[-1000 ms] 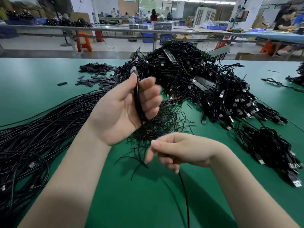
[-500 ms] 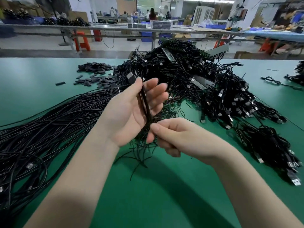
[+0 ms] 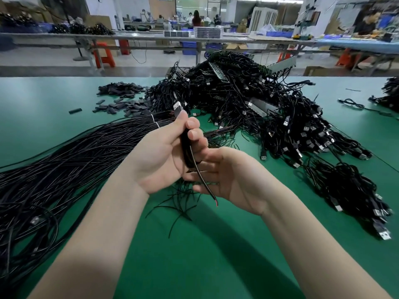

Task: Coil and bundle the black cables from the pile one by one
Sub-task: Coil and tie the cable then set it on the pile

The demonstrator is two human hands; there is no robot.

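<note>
My left hand (image 3: 160, 156) is closed around a folded black cable (image 3: 186, 147) held upright over the green table (image 3: 194, 255). The cable's silver USB plug (image 3: 177, 107) sticks out above my thumb. Its loose tail (image 3: 205, 184) slants down to a bare end with a red wire tip. My right hand (image 3: 233, 180) sits just right of the left, palm facing me, fingers pressed behind the coil and the tail lying across them. A long bundle of straight black cables (image 3: 64, 165) lies to the left. A big tangled cable pile (image 3: 248, 108) rises behind my hands.
Coiled cable bundles (image 3: 349, 190) lie at the right. Small black sleeves (image 3: 121, 98) are scattered at the back left, thin black ties (image 3: 181, 203) under my hands. Another cable heap (image 3: 388, 93) sits at the far right edge. Workbenches and people stand beyond the table.
My right hand rose from below and came up against the left hand. The cable went from a long hanging strand to a short tail. My left fingers closed tighter on the coil.
</note>
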